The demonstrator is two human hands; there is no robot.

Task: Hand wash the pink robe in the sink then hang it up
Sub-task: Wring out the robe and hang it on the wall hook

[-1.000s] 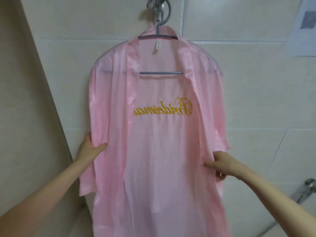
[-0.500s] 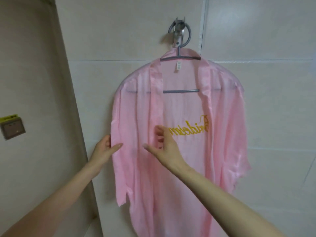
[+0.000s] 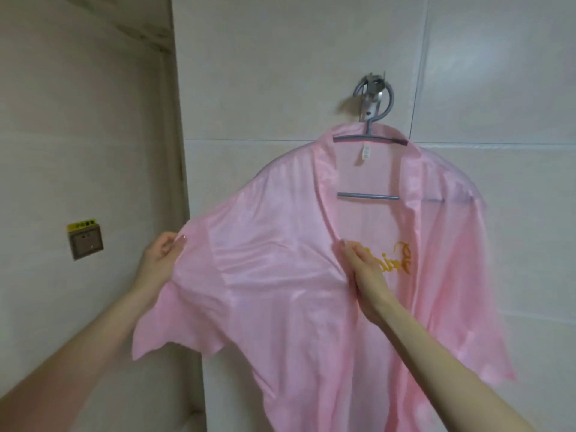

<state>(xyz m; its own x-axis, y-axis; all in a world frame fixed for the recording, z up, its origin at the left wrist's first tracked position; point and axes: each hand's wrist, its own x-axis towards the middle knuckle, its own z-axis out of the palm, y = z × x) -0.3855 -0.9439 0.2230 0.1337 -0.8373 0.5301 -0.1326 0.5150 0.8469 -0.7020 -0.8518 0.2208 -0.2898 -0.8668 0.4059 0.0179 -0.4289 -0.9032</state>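
While the pink robe [image 3: 280, 291] hangs, left fingers [image 3: 170, 244] pinch its sleeve, right fingers [image 3: 352, 254] its front edge.

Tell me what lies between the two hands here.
In the head view, only a stretch of the pink robe, held spread: the left hand pinches its sleeve edge, the right hand its front band.

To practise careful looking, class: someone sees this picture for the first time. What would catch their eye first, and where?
The pink robe fills the middle and right, hanging on a grey hanger from a wall hook. The left hand pinches its sleeve out to the left, and the right hand grips the front edge beside gold lettering.
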